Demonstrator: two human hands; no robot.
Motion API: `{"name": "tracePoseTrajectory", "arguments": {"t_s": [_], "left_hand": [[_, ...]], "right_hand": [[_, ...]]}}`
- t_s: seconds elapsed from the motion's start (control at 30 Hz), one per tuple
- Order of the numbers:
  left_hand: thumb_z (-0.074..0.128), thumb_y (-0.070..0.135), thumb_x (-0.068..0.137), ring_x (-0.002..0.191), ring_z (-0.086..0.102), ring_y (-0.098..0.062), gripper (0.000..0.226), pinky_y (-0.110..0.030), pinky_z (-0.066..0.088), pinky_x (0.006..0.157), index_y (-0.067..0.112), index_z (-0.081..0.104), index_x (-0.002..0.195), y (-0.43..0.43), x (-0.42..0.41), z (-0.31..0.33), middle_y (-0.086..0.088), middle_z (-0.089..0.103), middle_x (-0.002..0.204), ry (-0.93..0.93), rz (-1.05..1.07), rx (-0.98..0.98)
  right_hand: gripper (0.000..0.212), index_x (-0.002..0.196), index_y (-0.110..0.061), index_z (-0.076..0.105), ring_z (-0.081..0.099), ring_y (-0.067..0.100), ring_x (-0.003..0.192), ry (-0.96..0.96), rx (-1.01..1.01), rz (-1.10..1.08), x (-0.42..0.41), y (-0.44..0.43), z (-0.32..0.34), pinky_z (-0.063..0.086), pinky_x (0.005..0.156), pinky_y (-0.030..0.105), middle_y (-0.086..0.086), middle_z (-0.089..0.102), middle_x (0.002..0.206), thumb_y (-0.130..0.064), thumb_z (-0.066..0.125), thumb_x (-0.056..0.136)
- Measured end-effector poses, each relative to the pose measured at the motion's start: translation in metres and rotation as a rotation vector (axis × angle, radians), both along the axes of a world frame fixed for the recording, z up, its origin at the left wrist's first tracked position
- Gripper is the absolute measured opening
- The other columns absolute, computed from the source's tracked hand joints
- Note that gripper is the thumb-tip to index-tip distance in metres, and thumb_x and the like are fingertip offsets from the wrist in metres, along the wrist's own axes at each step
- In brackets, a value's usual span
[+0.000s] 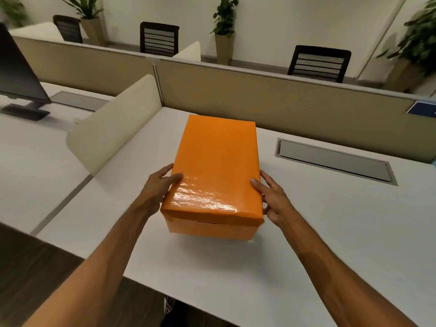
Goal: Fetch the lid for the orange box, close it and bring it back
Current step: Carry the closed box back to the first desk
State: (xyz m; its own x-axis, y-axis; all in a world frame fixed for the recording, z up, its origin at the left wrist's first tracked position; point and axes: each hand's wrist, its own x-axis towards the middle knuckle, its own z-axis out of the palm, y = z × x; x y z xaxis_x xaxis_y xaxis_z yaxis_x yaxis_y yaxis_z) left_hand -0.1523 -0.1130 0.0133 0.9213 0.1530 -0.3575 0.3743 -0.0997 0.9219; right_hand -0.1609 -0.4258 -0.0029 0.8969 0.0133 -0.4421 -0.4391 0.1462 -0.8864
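The orange box (210, 228) rests on the white desk (330, 232) in front of me, with its glossy orange lid (215, 161) on top and covering it. My left hand (157, 188) grips the box's near left side, thumb lying on the lid. On the near right side my right hand (271, 199) clasps the box, thumb on the lid's edge and fingers down the side. The box's far end points at the beige partition.
A beige partition (283, 100) runs along the desk's far edge. A curved cream divider (113, 128) stands left of the box. A grey cable hatch (335, 161) lies flush at the right. A monitor (16, 72) occupies the left desk; chairs and potted plants stand beyond.
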Motion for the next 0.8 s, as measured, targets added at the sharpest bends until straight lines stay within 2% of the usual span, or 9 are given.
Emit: {"name": "tracePoseTrajectory", "arguments": {"t_s": [0.1, 0.2, 0.33, 0.43, 0.5, 0.63, 0.8], "left_hand": [[0.064, 0.037, 0.09, 0.089, 0.062, -0.016, 0.06, -0.039, 0.049, 0.072, 0.032, 0.043, 0.146, 0.036, 0.031, 0.002, 0.001, 0.059, 0.125, 0.003, -0.015, -0.009], [0.067, 0.038, 0.089, 0.089, 0.064, -0.014, 0.061, -0.033, 0.051, 0.064, 0.033, 0.044, 0.145, 0.073, 0.065, 0.004, 0.001, 0.062, 0.12, 0.001, -0.047, -0.018], [0.069, 0.037, 0.087, 0.09, 0.07, -0.018, 0.063, -0.029, 0.055, 0.057, 0.033, 0.045, 0.145, 0.122, 0.11, 0.004, 0.002, 0.068, 0.115, 0.006, -0.069, -0.027], [0.07, 0.037, 0.086, 0.089, 0.07, -0.018, 0.064, -0.026, 0.056, 0.053, 0.031, 0.045, 0.145, 0.154, 0.144, 0.006, 0.009, 0.067, 0.105, 0.011, -0.081, -0.032], [0.07, 0.037, 0.086, 0.089, 0.068, -0.018, 0.065, -0.029, 0.056, 0.056, 0.03, 0.045, 0.146, 0.172, 0.167, 0.008, 0.006, 0.066, 0.108, 0.016, -0.092, -0.033], [0.067, 0.037, 0.089, 0.091, 0.064, -0.017, 0.064, -0.032, 0.054, 0.061, 0.028, 0.042, 0.147, 0.201, 0.209, 0.009, -0.003, 0.058, 0.129, 0.005, -0.131, 0.001], [0.061, 0.038, 0.093, 0.107, 0.06, -0.029, 0.06, -0.047, 0.052, 0.084, 0.027, 0.039, 0.148, 0.229, 0.259, 0.003, -0.004, 0.055, 0.133, 0.013, -0.166, 0.07]], "right_hand": [[0.082, 0.149, -0.041, 0.037, 0.063, 0.02, 0.102, 0.003, 0.03, -0.014, 0.028, 0.036, -0.002, 0.058, 0.064, 0.041, -0.003, 0.057, 0.135, -0.048, 0.075, 0.076], [0.084, 0.15, -0.04, 0.034, 0.067, 0.026, 0.106, -0.002, 0.058, -0.051, 0.056, 0.078, -0.003, 0.062, 0.07, 0.043, -0.001, 0.059, 0.135, -0.045, 0.078, 0.078], [0.09, 0.152, -0.039, 0.029, 0.068, 0.026, 0.103, -0.028, -0.001, -0.099, 0.092, 0.134, -0.001, 0.062, 0.074, 0.044, 0.0, 0.059, 0.135, -0.045, 0.079, 0.077], [0.091, 0.153, -0.037, 0.028, 0.067, 0.025, 0.102, -0.039, -0.037, -0.127, 0.119, 0.169, 0.002, 0.061, 0.075, 0.044, 0.001, 0.057, 0.137, -0.045, 0.079, 0.078], [0.09, 0.153, -0.036, 0.028, 0.066, 0.025, 0.102, -0.038, -0.046, -0.143, 0.139, 0.188, 0.004, 0.06, 0.075, 0.044, 0.002, 0.056, 0.138, -0.043, 0.079, 0.078], [0.091, 0.154, -0.034, 0.028, 0.065, 0.027, 0.104, -0.028, -0.065, -0.155, 0.178, 0.218, 0.008, 0.059, 0.076, 0.045, 0.005, 0.055, 0.142, -0.041, 0.079, 0.079], [0.089, 0.153, -0.032, 0.029, 0.065, 0.026, 0.099, -0.018, -0.07, -0.162, 0.224, 0.248, 0.004, 0.058, 0.07, 0.041, 0.007, 0.055, 0.143, -0.041, 0.078, 0.08]]}}
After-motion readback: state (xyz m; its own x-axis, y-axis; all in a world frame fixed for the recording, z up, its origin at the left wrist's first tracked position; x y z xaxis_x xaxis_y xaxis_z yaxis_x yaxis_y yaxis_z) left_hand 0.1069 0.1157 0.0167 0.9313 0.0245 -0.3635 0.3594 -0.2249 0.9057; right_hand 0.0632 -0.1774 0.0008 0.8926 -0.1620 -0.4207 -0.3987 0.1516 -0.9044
